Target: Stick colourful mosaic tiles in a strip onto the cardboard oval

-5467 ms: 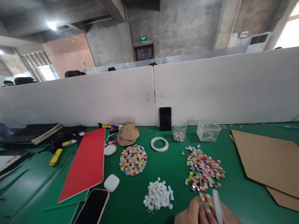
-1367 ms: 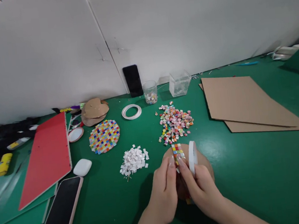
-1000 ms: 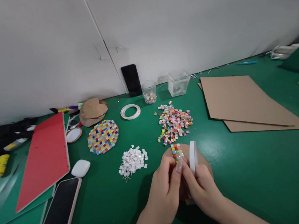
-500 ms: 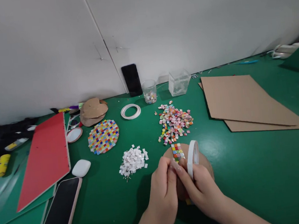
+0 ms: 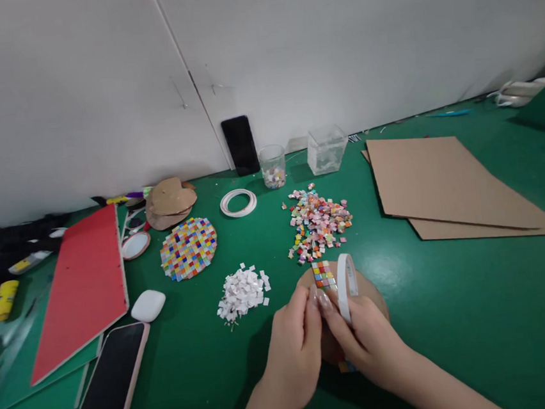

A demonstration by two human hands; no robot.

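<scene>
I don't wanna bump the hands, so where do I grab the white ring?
I'd pinch the white ring at its top, coming from above on the far side. It stands roughly on edge, so its top sticks up free, while its lower end meets the right hand.

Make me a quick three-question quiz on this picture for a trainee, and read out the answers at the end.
1. Multiple choice: which hand holds the upright white roll?
A. left hand
B. right hand
C. neither

2. True or false: in the picture, the pile of white pieces lies to the left of the pile of coloured pieces.

3. Fill in the blank: the clear cup stands between the upright black phone and the ____.

Key: 1. B; 2. True; 3. clear box.
</scene>
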